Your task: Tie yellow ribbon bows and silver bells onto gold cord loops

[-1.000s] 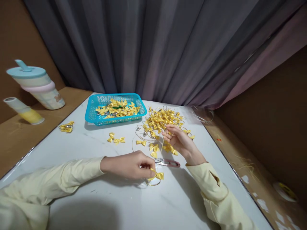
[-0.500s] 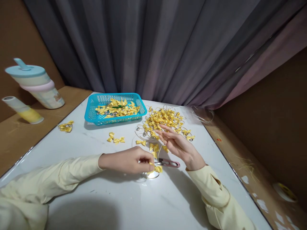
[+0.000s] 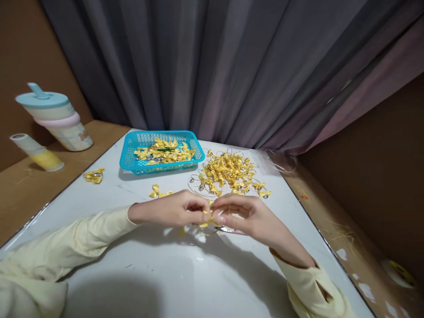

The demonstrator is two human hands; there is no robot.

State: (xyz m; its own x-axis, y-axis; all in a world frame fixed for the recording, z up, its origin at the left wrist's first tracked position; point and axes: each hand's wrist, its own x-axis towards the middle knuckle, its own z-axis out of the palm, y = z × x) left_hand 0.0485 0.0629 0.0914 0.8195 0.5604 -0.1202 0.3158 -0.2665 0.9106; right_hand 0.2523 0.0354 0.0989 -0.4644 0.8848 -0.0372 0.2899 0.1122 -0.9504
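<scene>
Over the middle of the white table, my left hand (image 3: 179, 208) pinches a small yellow ribbon bow (image 3: 206, 221) between thumb and fingers. A thin ring (image 3: 208, 233) hangs just below the bow. From the other side, my right hand (image 3: 247, 216) meets it, thumb and fingertips closed at the bow's right edge. Whether a strand is also between those fingertips I cannot tell. Behind and under my right hand lie pink-handled snips (image 3: 228, 230), mostly covered. Two loose yellow bows (image 3: 160, 193) lie beyond my left hand, partly hidden by it.
A blue basket (image 3: 162, 169) of bows and small bells stands at the back. Right of it is a pile of yellow bows (image 3: 228, 170) with bells and rings. A few bows (image 3: 94, 176) lie left. A tumbler (image 3: 62, 121) and a yellow thread spool (image 3: 43, 158) stand beyond the left edge.
My right hand has come down and left from near the pile, its spread fingers closing at the bow. My left hand has risen slightly, still pinching the bow.
</scene>
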